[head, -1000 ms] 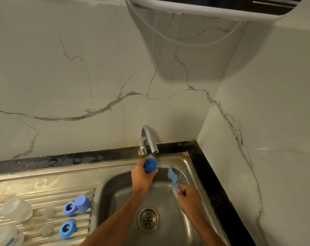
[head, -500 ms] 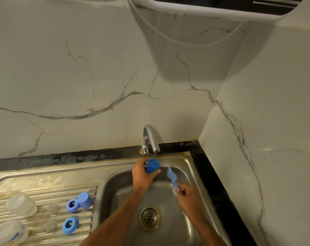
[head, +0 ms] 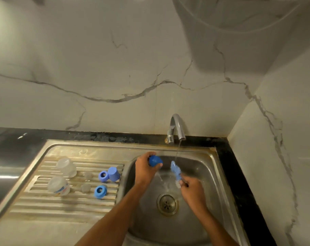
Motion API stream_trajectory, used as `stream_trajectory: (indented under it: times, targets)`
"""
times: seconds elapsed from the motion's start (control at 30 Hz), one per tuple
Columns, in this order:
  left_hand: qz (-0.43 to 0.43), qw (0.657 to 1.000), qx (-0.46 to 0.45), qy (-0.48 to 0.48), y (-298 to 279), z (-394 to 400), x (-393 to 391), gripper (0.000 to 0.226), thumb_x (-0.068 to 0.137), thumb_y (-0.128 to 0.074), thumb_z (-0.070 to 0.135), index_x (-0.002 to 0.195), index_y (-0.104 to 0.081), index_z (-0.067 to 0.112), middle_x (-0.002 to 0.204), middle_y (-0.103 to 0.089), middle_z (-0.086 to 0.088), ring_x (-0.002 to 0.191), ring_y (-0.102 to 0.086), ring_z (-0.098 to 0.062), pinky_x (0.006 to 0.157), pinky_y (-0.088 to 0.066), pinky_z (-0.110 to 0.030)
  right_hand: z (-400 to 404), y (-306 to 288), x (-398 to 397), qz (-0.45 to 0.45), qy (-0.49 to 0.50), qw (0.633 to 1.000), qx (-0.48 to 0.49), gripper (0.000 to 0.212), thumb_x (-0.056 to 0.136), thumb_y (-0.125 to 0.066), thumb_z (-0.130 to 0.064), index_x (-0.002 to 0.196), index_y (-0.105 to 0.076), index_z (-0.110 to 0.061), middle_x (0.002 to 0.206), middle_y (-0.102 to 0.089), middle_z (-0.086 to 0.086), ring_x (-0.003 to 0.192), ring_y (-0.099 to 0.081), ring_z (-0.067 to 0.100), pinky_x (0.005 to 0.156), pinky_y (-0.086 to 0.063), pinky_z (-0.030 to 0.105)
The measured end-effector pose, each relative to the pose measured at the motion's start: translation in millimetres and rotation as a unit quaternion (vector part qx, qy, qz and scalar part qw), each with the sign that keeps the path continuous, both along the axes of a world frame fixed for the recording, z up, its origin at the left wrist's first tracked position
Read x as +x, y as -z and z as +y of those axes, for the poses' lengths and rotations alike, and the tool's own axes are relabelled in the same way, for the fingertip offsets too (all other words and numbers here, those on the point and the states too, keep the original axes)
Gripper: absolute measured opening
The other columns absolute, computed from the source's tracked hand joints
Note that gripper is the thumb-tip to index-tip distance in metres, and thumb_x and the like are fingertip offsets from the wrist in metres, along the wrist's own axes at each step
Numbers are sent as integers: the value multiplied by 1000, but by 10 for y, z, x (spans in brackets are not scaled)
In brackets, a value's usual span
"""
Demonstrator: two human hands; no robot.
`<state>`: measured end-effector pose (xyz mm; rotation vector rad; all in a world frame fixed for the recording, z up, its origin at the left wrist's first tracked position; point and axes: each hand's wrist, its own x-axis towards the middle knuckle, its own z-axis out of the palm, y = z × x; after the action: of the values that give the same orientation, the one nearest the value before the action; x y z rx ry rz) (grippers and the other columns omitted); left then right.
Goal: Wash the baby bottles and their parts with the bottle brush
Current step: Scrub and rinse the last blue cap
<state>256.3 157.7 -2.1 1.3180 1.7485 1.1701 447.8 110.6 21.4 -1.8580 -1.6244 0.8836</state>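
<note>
A: Left hand (head: 145, 170)?
B: Over the back left of the sink basin (head: 200, 226), fingers and thumb curled round a blue cap (head: 155, 161). The cap sits at the fingertips, just left of the water stream (head: 177, 151).

A: Right hand (head: 192, 191)?
B: Lower and to the right, above the drain (head: 167, 204). Fingers pinched on the white handle end of the bottle brush (head: 175, 172) — its blue bristle head points up and away from the hand, the tip under the stream from the tap (head: 175, 126).

A: Cap and brush touching?
B: No. Near each other, a gap between them; the cap lies left of the brush head and slightly higher in the frame.

A: The rest of the parts?
B: On the ribbed draining surface (head: 65, 205), left of the basin, well apart from both hands. Two clear bottles (head: 66, 166) lying down, one behind the other. Right of them two small pale teats (head: 86, 188), blurred. Then the blue pieces — a collar ring (head: 103, 176) touching an upturned blue cap (head: 113, 174), and a second ring (head: 100, 191) nearer the camera.

A: Surroundings?
B: Marble-patterned wall (head: 115, 68) behind, black counter edge (head: 239, 174) round the sink.
</note>
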Motion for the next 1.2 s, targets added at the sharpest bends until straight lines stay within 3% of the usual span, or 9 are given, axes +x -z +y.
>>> stream_trajectory:
  times: [0.1, 0.17, 0.3, 0.4, 0.6, 0.7, 0.83, 1.07, 1.2]
  targets:
    - [58, 997, 20, -38, 20, -176, -165, 48, 76, -86, 23, 117, -62, 32, 117, -63, 11, 110, -60, -8, 98, -54, -37, -16, 36, -153, 0, -29, 1000, -2, 17, 95, -60, -19, 95, -73, -30, 74, -70, -6, 67, -64, 8, 56, -46, 26]
    - [84, 994, 19, -62, 40, -312, -291, 48, 77, -85, 23, 119, -62, 28, 119, -61, 8, 110, -57, -9, 99, -51, -32, -27, 77, -272, 14, -40, 999, 2, 19, 93, -61, -16, 106, -75, -18, 88, -75, 2, 79, -69, 17, 67, -53, 34]
    - [122, 990, 7, -72, 106, -622, -555, 47, 77, -83, 17, 120, -63, 22, 119, -60, 5, 112, -53, -12, 97, -42, -18, -143, 118, -505, 12, -66, 998, -6, 28, 94, -61, -17, 120, -71, -21, 99, -76, 2, 86, -69, 21, 71, -48, 30]
    - [144, 988, -8, -58, 175, -845, -746, 48, 79, -81, 22, 123, -61, 24, 120, -57, 9, 111, -50, -6, 94, -34, -6, -257, 138, -668, 11, -69, 998, -12, 23, 95, -59, -18, 113, -73, -18, 92, -76, 2, 78, -67, 20, 71, -50, 33]
    - [204, 978, -28, -15, 298, -1154, -1155, 52, 82, -79, 21, 129, -57, 23, 128, -53, 6, 118, -48, -12, 99, -38, -20, -481, 59, -1012, 19, -46, 999, -6, 25, 94, -60, -19, 115, -72, -18, 103, -76, 2, 93, -69, 25, 79, -55, 36]
    - [228, 973, -31, 9, 385, -1238, -1356, 52, 82, -77, 18, 130, -57, 20, 130, -54, 2, 117, -50, -16, 96, -34, -17, -577, 98, -1137, -1, -29, 1000, -5, 27, 92, -59, -21, 117, -71, -24, 108, -75, -5, 94, -70, 21, 79, -57, 40]
    - [236, 971, -31, 35, 501, -1297, -1492, 53, 82, -73, 11, 133, -58, 15, 128, -55, -1, 116, -50, -17, 93, -27, -13, -765, 83, -1217, -6, -6, 1000, 10, 25, 92, -62, -17, 115, -73, -19, 97, -77, -1, 86, -70, 21, 76, -56, 38]
    - [280, 957, -16, 75, 485, -1241, -1536, 46, 82, -70, 3, 127, -60, 9, 124, -59, -8, 112, -55, -27, 98, -44, -35, -965, 94, -1142, -23, 29, 999, 19, 26, 92, -64, -19, 116, -73, -18, 93, -77, -2, 78, -69, 16, 75, -57, 36]
    - [295, 953, -23, 66, 490, -1257, -1575, 44, 81, -69, 4, 124, -61, 14, 123, -59, -3, 109, -54, -23, 95, -44, -31, -978, 73, -1117, -34, 38, 998, 28, 22, 93, -63, -17, 112, -74, -15, 91, -76, -2, 68, -61, 4, 68, -53, 29]
